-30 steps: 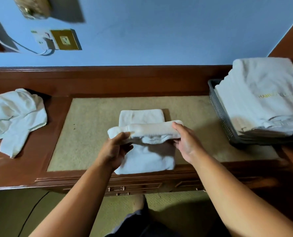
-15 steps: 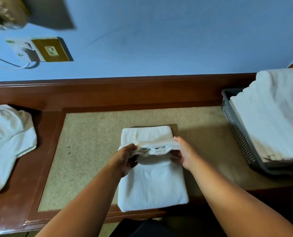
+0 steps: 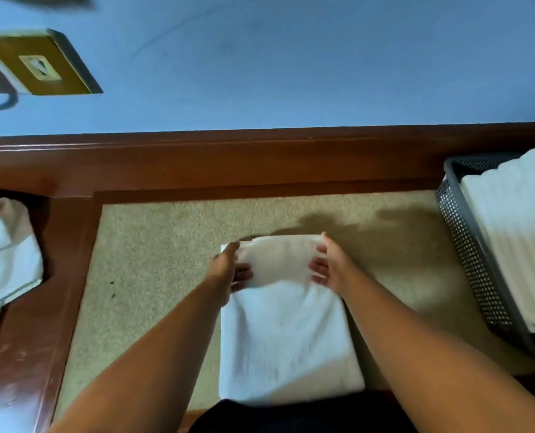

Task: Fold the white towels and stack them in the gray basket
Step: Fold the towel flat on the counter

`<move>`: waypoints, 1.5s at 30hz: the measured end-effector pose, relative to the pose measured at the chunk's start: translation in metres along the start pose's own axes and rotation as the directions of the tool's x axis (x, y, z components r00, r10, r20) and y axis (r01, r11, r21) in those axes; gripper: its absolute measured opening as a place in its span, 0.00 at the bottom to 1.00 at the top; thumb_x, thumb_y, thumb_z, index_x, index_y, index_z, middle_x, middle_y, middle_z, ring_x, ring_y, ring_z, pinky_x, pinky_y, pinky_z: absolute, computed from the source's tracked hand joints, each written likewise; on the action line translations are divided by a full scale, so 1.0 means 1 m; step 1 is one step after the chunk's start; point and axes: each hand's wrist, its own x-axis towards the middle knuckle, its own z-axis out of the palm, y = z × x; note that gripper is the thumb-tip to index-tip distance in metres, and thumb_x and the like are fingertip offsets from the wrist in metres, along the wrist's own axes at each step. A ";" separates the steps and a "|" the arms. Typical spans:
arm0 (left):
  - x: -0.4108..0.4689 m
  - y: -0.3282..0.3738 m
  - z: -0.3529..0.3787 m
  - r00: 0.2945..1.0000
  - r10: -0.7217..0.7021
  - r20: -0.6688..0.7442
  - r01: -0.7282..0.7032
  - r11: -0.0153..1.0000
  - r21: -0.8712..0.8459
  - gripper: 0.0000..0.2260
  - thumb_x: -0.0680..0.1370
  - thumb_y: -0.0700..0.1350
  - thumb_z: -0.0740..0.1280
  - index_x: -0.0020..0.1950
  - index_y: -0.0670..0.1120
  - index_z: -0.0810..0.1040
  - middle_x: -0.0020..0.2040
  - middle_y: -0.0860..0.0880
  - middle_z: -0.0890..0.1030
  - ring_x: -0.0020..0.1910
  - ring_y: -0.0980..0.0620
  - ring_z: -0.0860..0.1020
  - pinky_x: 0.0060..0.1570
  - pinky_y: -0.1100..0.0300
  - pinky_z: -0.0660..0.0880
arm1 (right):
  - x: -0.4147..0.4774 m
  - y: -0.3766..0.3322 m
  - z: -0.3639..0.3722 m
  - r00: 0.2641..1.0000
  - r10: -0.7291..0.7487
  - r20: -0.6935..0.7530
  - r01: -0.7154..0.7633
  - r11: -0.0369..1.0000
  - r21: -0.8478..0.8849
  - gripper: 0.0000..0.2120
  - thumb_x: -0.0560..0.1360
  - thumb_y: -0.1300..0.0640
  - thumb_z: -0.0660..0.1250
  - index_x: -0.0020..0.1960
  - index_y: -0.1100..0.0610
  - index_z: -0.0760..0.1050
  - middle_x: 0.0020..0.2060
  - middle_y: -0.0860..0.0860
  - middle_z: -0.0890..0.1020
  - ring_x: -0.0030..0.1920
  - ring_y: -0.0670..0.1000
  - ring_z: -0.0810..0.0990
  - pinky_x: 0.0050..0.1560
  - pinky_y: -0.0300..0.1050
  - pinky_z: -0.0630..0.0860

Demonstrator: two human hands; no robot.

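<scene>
Reddish-brown wood of the desk frames a beige mat below a blue wall; crumpled towels lie left, the gray basket of folded towels right. Mid-mat, the white towel runs lengthwise away from the person, its far end doubled over, left hand and right hand pinching that fold's sides.

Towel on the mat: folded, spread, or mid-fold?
Mid-fold: the left hand and right hand hold the towel with its far end doubled over the flat lower part.

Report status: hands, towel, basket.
Left hand and right hand grip towel at folded far end. Towel on mat, part folded. Basket at right holds stack; nothing seen between.
</scene>
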 end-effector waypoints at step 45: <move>-0.066 -0.126 -0.100 0.939 0.335 -0.082 -0.195 0.712 0.675 0.12 0.78 0.54 0.71 0.52 0.48 0.73 0.46 0.48 0.81 0.41 0.48 0.83 0.38 0.55 0.78 | -0.045 0.159 -0.061 0.879 -0.477 -0.019 0.414 0.782 -0.465 0.10 0.75 0.60 0.73 0.54 0.57 0.74 0.45 0.52 0.79 0.44 0.50 0.78 0.40 0.34 0.70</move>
